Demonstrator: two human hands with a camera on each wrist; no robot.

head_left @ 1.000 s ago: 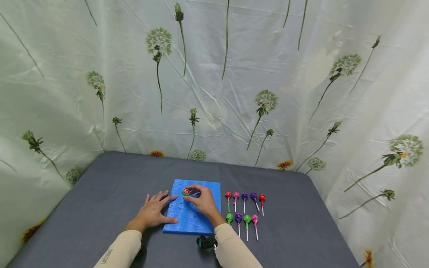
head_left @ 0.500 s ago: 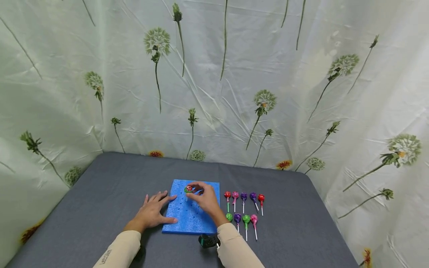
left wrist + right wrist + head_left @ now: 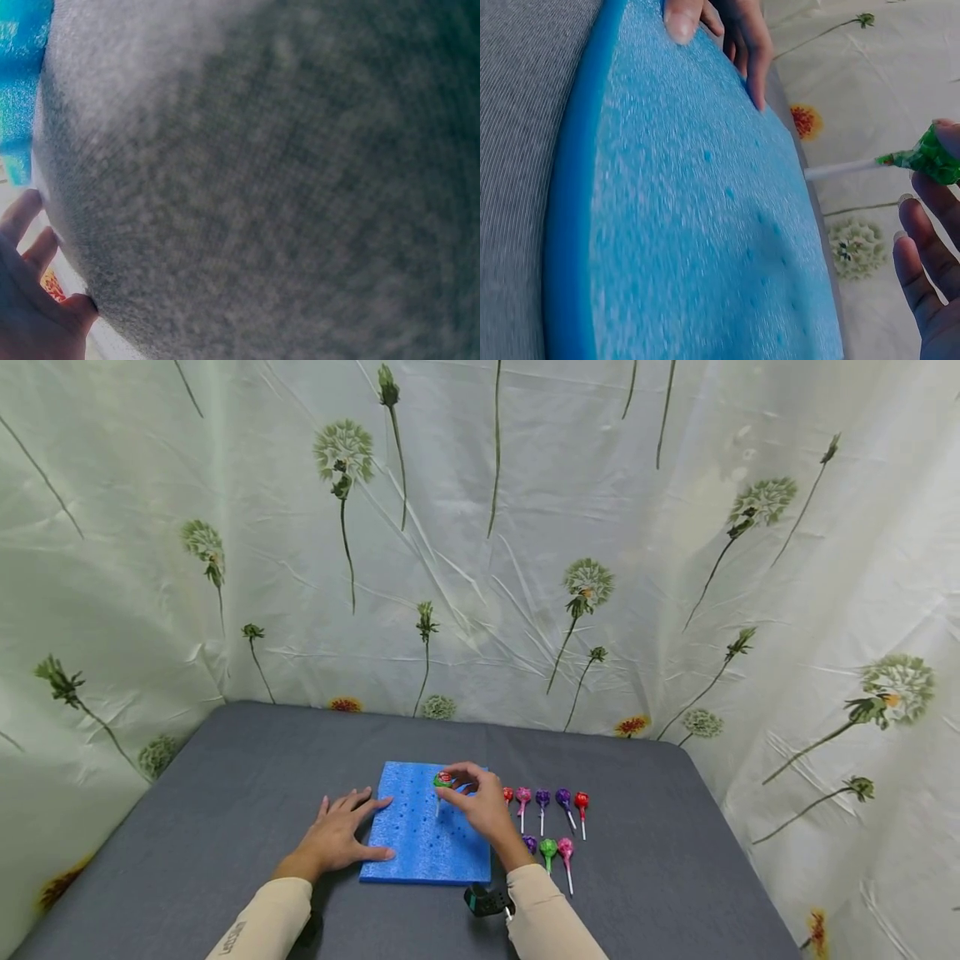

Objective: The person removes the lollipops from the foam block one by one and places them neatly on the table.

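Note:
Between thumb and fingers, my right hand (image 3: 482, 802) pinches the wrapped head of a green and red lollipop (image 3: 442, 780). Its white stick points down toward the blue foam board (image 3: 405, 852), which has rows of small holes. In the right wrist view the green-wrapped lollipop (image 3: 928, 156) shows its stick with the tip near the board's far edge; whether it touches I cannot tell. My left hand (image 3: 337, 835) lies spread at the board's left side, with thumb and index finger on its edge. The left wrist view catches only some fingers (image 3: 37, 255) and a corner of the board.
Right of the board, lollipops lie on the grey table (image 3: 645, 860) in two rows, among them a purple one (image 3: 542, 798), a red one (image 3: 581, 802), a green one (image 3: 548, 848) and a pink one (image 3: 566, 850). A flower-printed curtain (image 3: 480, 568) hangs behind.
My right hand has lifted the lollipop and carried it rightward over the board, its stick now showing below. It now covers part of the lollipop rows. The left hand stays in place.

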